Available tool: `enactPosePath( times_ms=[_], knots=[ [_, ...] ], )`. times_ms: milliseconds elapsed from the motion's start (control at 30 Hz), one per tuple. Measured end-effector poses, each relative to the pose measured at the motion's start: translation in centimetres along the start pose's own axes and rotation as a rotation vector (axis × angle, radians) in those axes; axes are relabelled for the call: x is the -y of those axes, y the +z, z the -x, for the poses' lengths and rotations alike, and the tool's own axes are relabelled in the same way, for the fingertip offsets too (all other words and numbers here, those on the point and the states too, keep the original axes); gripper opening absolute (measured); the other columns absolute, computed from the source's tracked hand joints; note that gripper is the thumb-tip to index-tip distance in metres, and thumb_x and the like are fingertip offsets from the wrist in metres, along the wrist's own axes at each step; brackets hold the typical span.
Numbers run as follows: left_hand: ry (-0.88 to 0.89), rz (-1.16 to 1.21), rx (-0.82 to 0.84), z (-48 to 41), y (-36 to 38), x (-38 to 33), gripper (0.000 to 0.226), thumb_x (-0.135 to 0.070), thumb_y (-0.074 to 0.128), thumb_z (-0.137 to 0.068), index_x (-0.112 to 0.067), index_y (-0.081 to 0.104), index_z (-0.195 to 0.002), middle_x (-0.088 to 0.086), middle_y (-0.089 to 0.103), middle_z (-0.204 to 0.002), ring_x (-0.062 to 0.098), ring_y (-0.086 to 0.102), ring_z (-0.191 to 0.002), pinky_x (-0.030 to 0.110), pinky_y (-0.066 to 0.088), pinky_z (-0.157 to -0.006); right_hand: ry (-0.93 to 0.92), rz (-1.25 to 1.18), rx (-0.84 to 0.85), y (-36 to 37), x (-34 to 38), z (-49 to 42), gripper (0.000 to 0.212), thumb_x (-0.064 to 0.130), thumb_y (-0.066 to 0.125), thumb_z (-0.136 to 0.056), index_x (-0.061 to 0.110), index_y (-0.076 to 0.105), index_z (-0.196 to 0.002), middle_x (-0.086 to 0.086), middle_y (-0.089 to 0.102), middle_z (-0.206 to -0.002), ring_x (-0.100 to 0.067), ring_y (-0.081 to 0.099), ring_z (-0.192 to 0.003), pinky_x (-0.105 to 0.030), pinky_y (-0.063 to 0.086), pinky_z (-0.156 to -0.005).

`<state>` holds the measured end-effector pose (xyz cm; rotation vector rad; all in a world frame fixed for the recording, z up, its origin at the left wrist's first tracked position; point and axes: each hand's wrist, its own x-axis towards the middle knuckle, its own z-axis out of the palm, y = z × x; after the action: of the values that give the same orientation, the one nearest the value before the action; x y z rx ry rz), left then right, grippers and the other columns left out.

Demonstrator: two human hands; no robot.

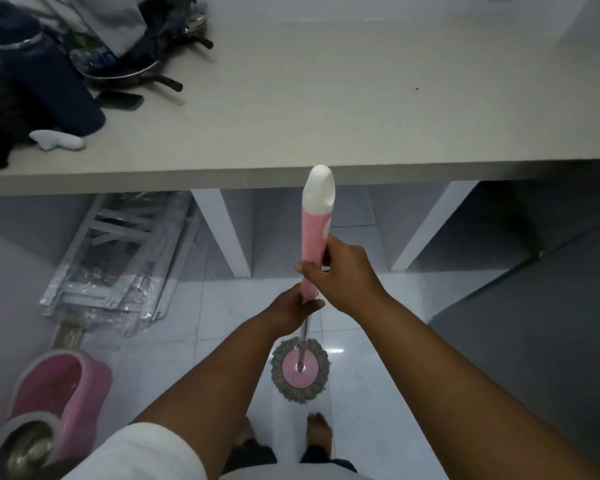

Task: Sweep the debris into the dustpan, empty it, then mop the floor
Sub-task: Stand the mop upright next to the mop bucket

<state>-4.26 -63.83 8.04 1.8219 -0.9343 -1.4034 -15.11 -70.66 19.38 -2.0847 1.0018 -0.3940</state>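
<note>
I hold a spin mop upright in both hands. Its pink grip (311,237) has a white cap and a metal pole below. My right hand (343,271) wraps around the pink grip, thumb across the front. Just under it, my left hand (293,311) grips the bottom of the pink sleeve. The round grey mop head (300,370) with a pink disc lies flat on the white tiled floor (371,317), right in front of my bare feet (319,427).
A pink mop bucket (59,403) with a steel spinner basket stands at the lower left. Plastic-wrapped racks (118,258) lean under the grey counter (326,116), between white supports. The counter carries a dark bottle (49,84), pans and cloths. A dark panel (534,323) sits at right.
</note>
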Motion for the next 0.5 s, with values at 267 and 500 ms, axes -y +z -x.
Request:
enactPosePath(
  times_ms=[267,500],
  knots=[
    [-0.022,-0.133,-0.111,1.6,-2.5,1.5,0.046,-0.034,0.058,-0.096,-0.017,0.047,-0.138,0.004,0.058,-0.134,0.023,0.055,-0.122,0.029,0.042,-0.099,-0.101,0.005,0.060,0.2,4.1,-1.8,0.045,0.045,0.070,-0.083,0.017,0.061,-0.116,0.002,0.069,-0.107,-0.012,0.063,-0.088,-0.012,0.045,-0.075],
    [0.081,0.130,-0.297,4.6,-9.1,0.5,0.016,-0.023,0.068,-0.090,-0.030,0.065,-0.104,0.000,0.069,-0.111,0.020,0.062,-0.109,0.033,0.047,-0.101,-0.278,-0.099,0.099,-0.3,13.7,-5.5,0.043,0.047,0.072,-0.079,0.023,0.064,-0.115,0.014,0.066,-0.098,-0.006,0.065,-0.089,-0.015,0.050,-0.073]
  ],
)
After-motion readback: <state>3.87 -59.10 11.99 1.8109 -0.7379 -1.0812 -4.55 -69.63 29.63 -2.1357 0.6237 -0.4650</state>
